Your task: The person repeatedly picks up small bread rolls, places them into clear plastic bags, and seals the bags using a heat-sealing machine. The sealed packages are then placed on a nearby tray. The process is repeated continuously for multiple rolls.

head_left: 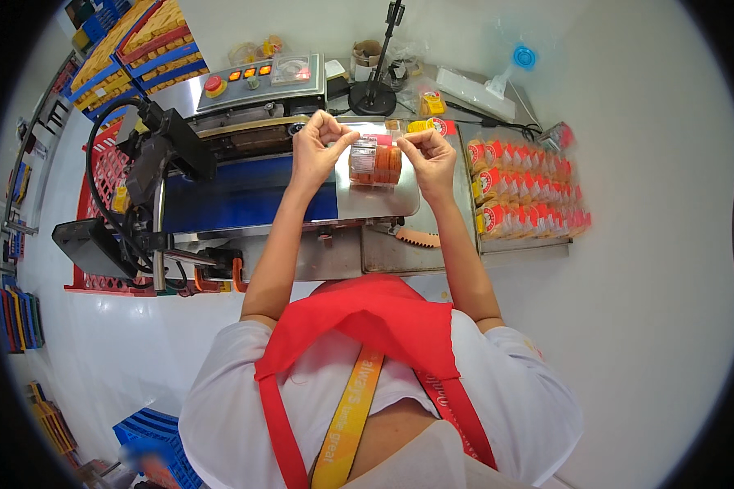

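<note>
My left hand (316, 151) and right hand (429, 155) each pinch a top corner of the clear plastic pack of orange biscuits (374, 163), held over the steel sealing machine's plate (383, 204). I judge keeping the edge taut and level matters. Matching packs (523, 187) are stacked at the desk's (628, 269) right; blue crates of yellow goods (139, 41) sit far left.

Bright, even light; warped dark rim

I've got a small clear bag (375, 163) of orange-brown biscuits here, white label on its left part. It sits upright-ish over the steel plate of the sealing machine (400, 208), top edge pinched at both corners.
</note>
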`<action>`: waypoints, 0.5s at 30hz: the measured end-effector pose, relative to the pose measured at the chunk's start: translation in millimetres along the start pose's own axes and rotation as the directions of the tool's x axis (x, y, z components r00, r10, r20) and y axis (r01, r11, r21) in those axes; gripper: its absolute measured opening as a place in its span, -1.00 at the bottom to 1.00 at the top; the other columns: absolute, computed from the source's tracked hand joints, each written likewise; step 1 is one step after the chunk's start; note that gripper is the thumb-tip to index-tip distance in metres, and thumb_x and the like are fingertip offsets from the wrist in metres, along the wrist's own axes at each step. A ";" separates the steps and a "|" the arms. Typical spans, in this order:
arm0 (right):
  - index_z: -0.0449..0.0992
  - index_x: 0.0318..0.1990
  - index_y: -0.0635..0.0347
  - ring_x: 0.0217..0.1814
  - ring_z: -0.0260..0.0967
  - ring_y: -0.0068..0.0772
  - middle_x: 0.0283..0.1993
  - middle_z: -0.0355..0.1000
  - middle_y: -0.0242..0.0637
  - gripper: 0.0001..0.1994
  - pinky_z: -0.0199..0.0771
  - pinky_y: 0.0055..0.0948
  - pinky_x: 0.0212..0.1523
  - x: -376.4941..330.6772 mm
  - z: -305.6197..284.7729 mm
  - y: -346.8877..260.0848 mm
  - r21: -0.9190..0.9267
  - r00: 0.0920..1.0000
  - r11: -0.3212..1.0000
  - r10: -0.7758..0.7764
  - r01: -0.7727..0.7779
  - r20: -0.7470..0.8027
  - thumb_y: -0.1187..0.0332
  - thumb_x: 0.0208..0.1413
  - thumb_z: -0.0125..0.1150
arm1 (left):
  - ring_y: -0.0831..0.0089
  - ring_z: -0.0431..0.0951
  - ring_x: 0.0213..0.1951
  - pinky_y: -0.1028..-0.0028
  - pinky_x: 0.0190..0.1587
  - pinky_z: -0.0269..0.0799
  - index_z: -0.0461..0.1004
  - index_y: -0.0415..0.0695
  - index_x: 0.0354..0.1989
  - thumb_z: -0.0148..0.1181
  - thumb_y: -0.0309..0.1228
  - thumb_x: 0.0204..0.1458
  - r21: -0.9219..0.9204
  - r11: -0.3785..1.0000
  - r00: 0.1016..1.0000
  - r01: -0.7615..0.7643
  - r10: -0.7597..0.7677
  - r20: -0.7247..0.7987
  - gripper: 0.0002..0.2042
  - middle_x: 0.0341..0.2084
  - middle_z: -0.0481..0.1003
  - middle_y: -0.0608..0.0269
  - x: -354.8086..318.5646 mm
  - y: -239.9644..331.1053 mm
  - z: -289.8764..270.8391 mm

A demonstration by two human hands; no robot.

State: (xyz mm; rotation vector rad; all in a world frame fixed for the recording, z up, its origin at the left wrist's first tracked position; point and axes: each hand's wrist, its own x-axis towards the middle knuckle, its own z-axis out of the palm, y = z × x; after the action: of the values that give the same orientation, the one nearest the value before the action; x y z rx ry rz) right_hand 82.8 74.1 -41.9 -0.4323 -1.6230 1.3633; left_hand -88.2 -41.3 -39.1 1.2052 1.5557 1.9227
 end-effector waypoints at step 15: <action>0.57 -0.56 0.22 -0.51 0.48 -0.30 -0.57 0.48 -0.18 -0.91 0.46 -0.39 -0.41 74.9 10.7 83.4 -0.648 0.981 0.761 0.098 0.034 0.167 0.46 -0.30 0.34 | 0.14 0.58 -0.38 0.25 -0.29 0.49 0.51 -0.07 -0.59 0.33 -0.50 -0.32 0.906 0.416 0.994 -0.076 -0.046 0.104 -0.89 -0.56 0.54 0.12 72.0 -49.8 11.2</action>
State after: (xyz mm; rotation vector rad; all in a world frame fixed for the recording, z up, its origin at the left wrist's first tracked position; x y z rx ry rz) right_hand 12.8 151.2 -84.7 -0.7546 -2.2565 0.8352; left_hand -129.7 34.3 -58.1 1.6460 2.6555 0.8201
